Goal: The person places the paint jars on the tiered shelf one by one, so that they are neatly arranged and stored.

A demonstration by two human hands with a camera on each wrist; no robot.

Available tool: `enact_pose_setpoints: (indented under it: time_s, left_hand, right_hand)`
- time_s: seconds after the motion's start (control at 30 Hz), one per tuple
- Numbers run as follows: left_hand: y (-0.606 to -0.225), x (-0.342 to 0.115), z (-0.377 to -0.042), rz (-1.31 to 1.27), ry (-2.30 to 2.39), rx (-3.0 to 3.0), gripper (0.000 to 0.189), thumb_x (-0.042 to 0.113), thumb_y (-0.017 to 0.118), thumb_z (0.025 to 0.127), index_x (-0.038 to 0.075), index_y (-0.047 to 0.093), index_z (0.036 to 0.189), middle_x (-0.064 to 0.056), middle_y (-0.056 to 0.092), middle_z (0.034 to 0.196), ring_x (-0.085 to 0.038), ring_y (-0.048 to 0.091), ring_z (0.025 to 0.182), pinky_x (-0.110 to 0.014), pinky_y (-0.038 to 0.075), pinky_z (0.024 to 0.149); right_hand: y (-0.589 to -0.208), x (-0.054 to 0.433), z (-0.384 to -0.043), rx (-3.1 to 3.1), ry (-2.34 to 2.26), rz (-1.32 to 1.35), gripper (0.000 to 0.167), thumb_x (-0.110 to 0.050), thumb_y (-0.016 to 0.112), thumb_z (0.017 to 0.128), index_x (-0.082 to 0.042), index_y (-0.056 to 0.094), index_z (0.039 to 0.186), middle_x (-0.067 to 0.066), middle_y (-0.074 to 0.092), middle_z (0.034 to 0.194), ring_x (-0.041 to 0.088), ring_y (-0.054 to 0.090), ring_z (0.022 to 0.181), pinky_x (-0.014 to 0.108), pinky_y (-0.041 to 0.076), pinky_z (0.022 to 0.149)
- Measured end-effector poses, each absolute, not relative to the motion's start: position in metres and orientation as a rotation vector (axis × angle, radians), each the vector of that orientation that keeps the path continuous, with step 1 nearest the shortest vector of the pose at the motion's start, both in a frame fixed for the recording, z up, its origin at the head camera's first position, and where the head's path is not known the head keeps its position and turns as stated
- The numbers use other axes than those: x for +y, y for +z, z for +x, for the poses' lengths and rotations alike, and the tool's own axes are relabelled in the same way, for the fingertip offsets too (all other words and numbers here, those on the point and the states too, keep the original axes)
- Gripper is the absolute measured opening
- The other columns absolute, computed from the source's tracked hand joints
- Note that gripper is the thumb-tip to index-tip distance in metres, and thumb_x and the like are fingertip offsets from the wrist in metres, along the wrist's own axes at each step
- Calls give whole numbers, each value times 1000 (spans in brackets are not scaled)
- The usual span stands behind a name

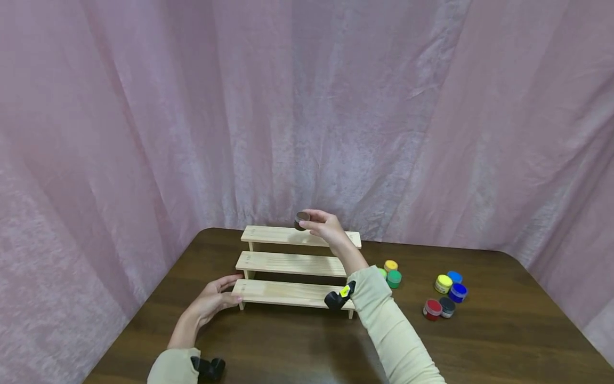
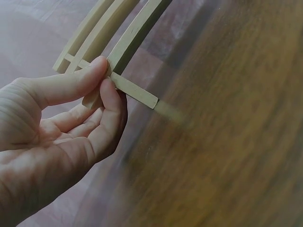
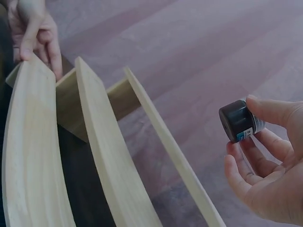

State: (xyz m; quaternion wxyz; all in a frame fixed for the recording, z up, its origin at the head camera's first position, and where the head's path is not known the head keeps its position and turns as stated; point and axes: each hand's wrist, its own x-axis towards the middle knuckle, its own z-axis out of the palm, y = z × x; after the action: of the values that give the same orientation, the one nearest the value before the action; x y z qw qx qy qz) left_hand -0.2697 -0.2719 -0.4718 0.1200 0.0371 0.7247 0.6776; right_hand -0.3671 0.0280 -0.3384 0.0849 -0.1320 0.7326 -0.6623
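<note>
A three-tier wooden display stand (image 1: 283, 263) of pale wood stands on the table. My left hand (image 1: 215, 300) grips its left end at the lowest step; in the left wrist view the thumb and forefinger (image 2: 110, 97) pinch the step's corner. Held between thumb and fingertips of my right hand (image 1: 326, 226) is a small dark paint jar (image 1: 301, 220), over the top step. The right wrist view shows the jar (image 3: 238, 121) tilted, with a label on its side and the right hand's fingers (image 3: 258, 158) curled under it.
Right of the stand sit a green jar (image 1: 394, 278), an orange-yellow jar (image 1: 390, 265) and a light green one partly behind the right sleeve. Farther right are yellow (image 1: 443, 284), red (image 1: 432, 309), black (image 1: 447, 307) and two blue jars. A pink curtain (image 1: 336, 117) hangs behind the brown table (image 1: 503, 320).
</note>
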Motion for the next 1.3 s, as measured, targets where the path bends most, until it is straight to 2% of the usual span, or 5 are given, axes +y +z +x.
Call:
enact_pose_setpoints:
  time_s: [0.37,0.53,0.7,0.93,1.3]
  left_hand:
    - [-472,-263,-267,168,1967,2094,79,3,70,87,-13,23,148,-36,24,149,-6,62,96,-21,55,85]
    - [-470,-263,-267,159,1963,2105,79,5,70,88,-11,23,149,-34,23,151,-5,63,97,-21,55,86]
    - [-469,-270,-262,143,1958,2109,80,5,70,88,-11,21,150,-34,21,152,-3,62,97,-19,54,87]
    - [-470,-271,-259,160,1974,2089,80,6,69,89,-11,20,150,-35,19,152,-4,63,99,-20,54,87]
    - [-472,-269,-257,162,1997,2067,79,5,68,89,-11,21,149,-34,21,151,-5,63,99,-20,55,87]
  right_hand:
    - [-352,8,-361,2211,-1986,-366,41,-10,70,89,-4,62,129,10,67,112,15,67,98,39,55,96]
    - [-355,-12,-361,2240,-1974,-377,43,-11,70,89,-4,61,130,14,66,119,23,65,107,36,55,94]
    - [-358,-37,-360,2205,-1982,-330,46,-17,71,90,-9,60,134,12,62,127,26,61,117,33,55,95]
    - [-362,-54,-363,2245,-1995,-298,45,-15,72,88,-9,61,132,12,65,124,26,62,115,33,54,93]
    - [-368,-61,-363,2454,-1841,-316,46,-19,75,86,-10,64,130,10,67,126,27,62,119,35,53,96]
